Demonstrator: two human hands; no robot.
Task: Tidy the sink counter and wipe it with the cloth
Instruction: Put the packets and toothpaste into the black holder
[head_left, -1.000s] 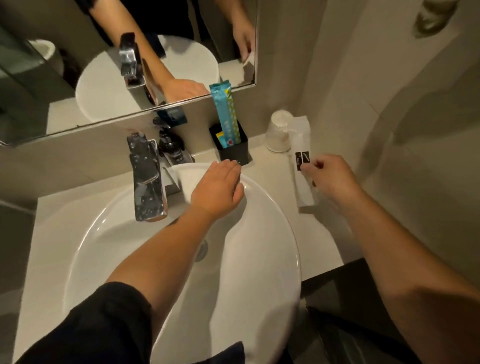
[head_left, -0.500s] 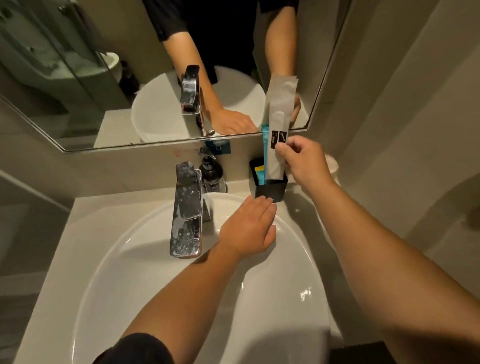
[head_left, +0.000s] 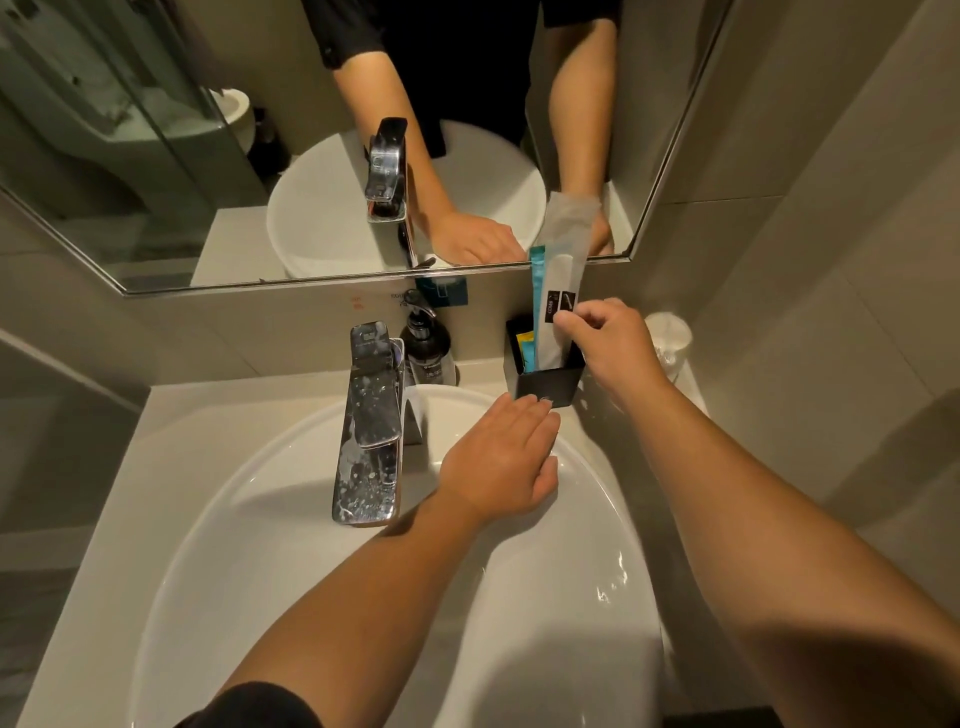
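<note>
My right hand (head_left: 610, 345) pinches a long white sachet with a black label (head_left: 561, 280), whose lower end stands inside the black holder box (head_left: 545, 387) at the back of the counter. A blue sachet (head_left: 536, 291) stands in the same box behind it. My left hand (head_left: 501, 460) lies flat, palm down, on the far rim of the white basin (head_left: 260, 519), fingertips touching the box front. A strip of white cloth (head_left: 418, 402) shows beside the tap, left of that hand.
A chrome tap (head_left: 371, 421) juts over the basin, with a dark soap pump bottle (head_left: 426, 348) behind it. An upturned white cup (head_left: 670, 338) stands at the back right by the wall. A mirror (head_left: 208, 156) hangs above the pale counter (head_left: 171, 415).
My right hand lifted the white sachet from the counter at the right, carried it left and lowered its end into the black box. My left hand stayed on the basin rim.
</note>
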